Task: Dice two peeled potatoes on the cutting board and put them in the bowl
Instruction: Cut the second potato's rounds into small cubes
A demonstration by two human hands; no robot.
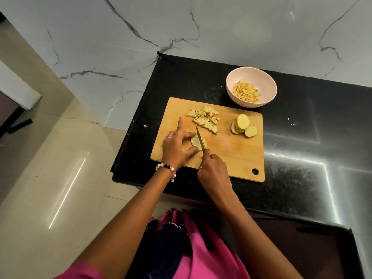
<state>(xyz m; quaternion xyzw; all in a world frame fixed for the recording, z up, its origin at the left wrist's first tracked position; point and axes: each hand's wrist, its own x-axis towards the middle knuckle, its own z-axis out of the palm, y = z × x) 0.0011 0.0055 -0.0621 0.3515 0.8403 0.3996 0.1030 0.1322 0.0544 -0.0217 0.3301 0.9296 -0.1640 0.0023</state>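
1. My right hand (213, 170) is curled around the handle of the knife (200, 140), forefinger stretched along the spine; the thin blade runs toward 11 o'clock across the potato slices (199, 144) I am cutting.
2. My left hand (177, 148) pinches those pale, flat slices from the 9 o'clock side between thumb and middle finger, while its index finger points straight up toward 12 o'clock, clear of the blade.
3. All of this sits on the left half of the cutting board (231, 156), a light wooden rectangle with rounded corners and a hanging hole at its 5 o'clock corner.
4. At 12 o'clock from the blade lies a loose heap of diced potato (204, 119); at 3 o'clock, well apart, a leaning stack of round slices (242, 124).
5. The bowl (267, 85), smooth, pale pink and round, stands just beyond the board's 1 o'clock corner and holds yellowish potato cubes (246, 91) in its bottom.
6. One stray piece (145, 126) lies off the board at 9 o'clock on the glossy black counter (302, 137).
7. A beaded bracelet (167, 170) circles my left wrist.
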